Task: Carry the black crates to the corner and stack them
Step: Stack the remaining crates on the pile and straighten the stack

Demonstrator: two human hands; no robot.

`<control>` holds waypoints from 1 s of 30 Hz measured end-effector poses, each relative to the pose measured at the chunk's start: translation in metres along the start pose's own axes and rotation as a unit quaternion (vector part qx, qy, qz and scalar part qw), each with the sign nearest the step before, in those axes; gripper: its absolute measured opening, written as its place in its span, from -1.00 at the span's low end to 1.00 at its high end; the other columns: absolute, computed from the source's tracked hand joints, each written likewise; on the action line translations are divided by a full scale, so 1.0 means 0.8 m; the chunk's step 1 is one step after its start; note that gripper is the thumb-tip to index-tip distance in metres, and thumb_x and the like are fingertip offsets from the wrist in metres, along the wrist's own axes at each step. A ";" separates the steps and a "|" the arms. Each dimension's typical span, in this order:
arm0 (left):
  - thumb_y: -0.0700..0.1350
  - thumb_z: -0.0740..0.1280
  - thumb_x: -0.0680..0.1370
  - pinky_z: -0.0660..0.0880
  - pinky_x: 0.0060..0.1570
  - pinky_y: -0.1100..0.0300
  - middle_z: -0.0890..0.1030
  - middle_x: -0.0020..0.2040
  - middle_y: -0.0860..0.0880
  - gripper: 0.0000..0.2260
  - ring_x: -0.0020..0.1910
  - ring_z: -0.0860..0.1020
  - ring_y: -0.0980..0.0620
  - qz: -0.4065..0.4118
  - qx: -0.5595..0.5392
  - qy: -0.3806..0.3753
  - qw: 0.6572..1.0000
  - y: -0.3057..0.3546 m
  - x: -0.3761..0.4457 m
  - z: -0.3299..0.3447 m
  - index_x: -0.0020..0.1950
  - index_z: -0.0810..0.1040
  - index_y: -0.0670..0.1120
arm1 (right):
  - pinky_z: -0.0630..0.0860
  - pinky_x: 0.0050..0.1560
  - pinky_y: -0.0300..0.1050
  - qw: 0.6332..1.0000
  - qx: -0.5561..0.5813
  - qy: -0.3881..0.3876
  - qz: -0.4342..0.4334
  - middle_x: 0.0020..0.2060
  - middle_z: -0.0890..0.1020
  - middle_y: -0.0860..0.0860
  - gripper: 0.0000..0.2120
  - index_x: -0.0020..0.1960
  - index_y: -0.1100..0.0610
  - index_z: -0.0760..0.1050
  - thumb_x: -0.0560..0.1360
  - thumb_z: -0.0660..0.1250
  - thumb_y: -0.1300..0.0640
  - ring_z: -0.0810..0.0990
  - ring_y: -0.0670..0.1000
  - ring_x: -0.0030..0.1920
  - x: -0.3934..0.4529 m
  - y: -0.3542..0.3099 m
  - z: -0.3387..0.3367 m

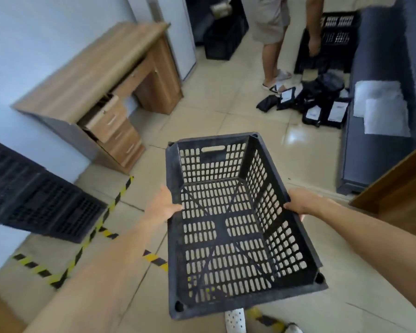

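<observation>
An empty black slotted crate (228,227) hangs in the air in front of me, its long axis pointing away. My left hand (162,205) grips its left rim and my right hand (299,204) grips its right rim, fingers curled over the edges. A low stack of black crates (34,198) stands at the left against the white wall. More black crates (338,32) are piled at the far right, and another black crate (222,42) sits at the far middle.
A wooden desk (101,75) with open drawers stands against the left wall. Another person (273,42) stands at the back beside black packages (322,102) scattered on the floor. A dark sofa (380,150) is at the right. Yellow-black tape (101,219) marks the tiled floor.
</observation>
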State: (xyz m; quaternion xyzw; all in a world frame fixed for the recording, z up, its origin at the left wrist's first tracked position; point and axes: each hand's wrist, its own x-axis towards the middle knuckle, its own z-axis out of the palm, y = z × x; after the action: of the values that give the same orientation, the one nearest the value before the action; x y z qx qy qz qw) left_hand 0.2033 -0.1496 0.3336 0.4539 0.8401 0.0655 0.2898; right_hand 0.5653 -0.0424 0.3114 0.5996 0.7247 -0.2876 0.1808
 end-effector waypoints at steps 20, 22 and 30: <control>0.01 0.40 0.51 0.53 0.12 -0.03 0.52 0.18 -0.14 -0.48 0.12 0.54 -0.15 -0.132 0.074 0.081 0.985 -0.115 -0.008 -0.300 0.34 0.30 -0.19 | 0.36 -0.15 -0.18 0.972 -0.137 0.051 -0.185 -0.22 0.51 -0.02 -0.88 0.04 0.10 0.48 0.53 0.29 0.11 0.46 0.01 -0.18 0.008 -0.331 -0.200; -0.02 0.38 0.53 0.52 0.14 -0.05 0.52 0.17 -0.14 -0.51 0.12 0.54 -0.16 -0.134 0.068 0.090 0.984 -0.108 0.015 -0.315 0.35 0.30 -0.19 | 0.40 -0.12 -0.15 0.971 -0.144 0.040 -0.185 -0.06 0.61 0.06 -0.81 0.08 0.15 0.51 0.51 0.29 0.11 0.53 0.06 -0.10 0.036 -0.345 -0.216; -0.04 0.38 0.52 0.54 0.04 0.00 0.59 0.07 -0.16 -0.73 0.04 0.58 -0.15 -0.190 0.058 0.110 0.974 -0.048 0.110 -0.384 0.11 0.46 -0.17 | 0.57 -0.07 -0.09 0.952 -0.170 0.042 -0.253 -0.27 0.59 -0.04 -0.85 -0.06 0.07 0.51 0.49 0.25 0.01 0.60 0.03 -0.18 0.187 -0.397 -0.331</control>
State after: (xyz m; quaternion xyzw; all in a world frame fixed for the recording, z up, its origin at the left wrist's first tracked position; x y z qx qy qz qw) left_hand -0.0294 -0.0539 0.5347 0.2918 0.9400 0.0101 0.1763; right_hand 0.2459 0.2033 0.4880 0.3689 0.8975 -0.1711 0.1709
